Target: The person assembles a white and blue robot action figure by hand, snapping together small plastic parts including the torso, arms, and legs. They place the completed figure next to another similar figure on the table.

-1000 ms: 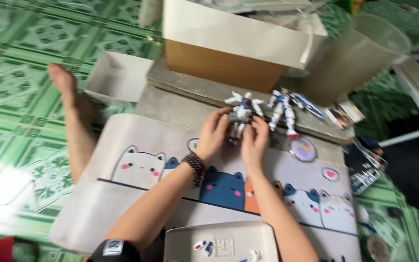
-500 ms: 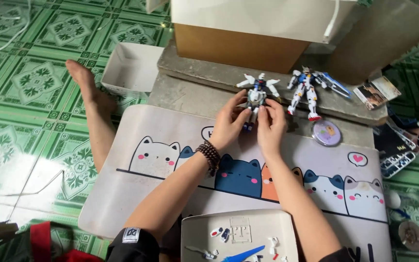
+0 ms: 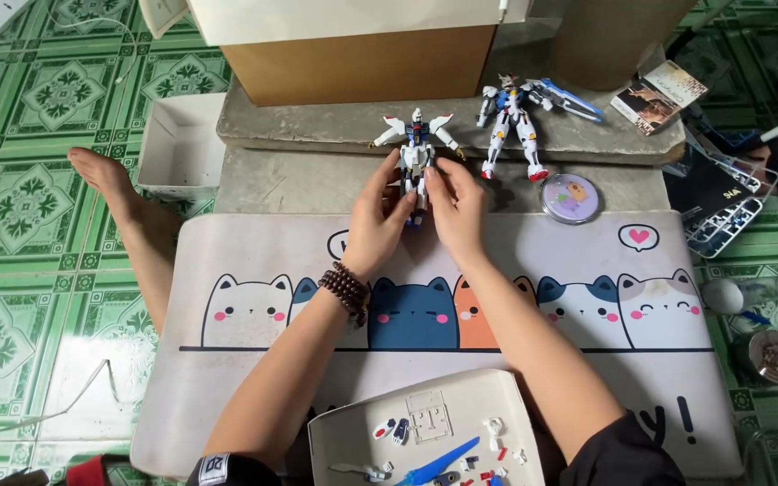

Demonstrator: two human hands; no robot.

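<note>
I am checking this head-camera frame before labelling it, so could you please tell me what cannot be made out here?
- Legs of the small white and blue winged robot figure: head view, covered by the left hand and right hand.
- Loose parts in the shallow white tray: too small to identify, and the bottom edge cuts the tray.
- Brown cardboard box: top cut by the upper edge.
- Clear plastic parts frame: details too fine.

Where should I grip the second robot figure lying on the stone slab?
Probably at the torso of the second figure, from above. It lies flat on the slab, legs spread toward the person, and a thin blue part juts to its right. Both the left hand and right hand hold the winged figure.
</note>
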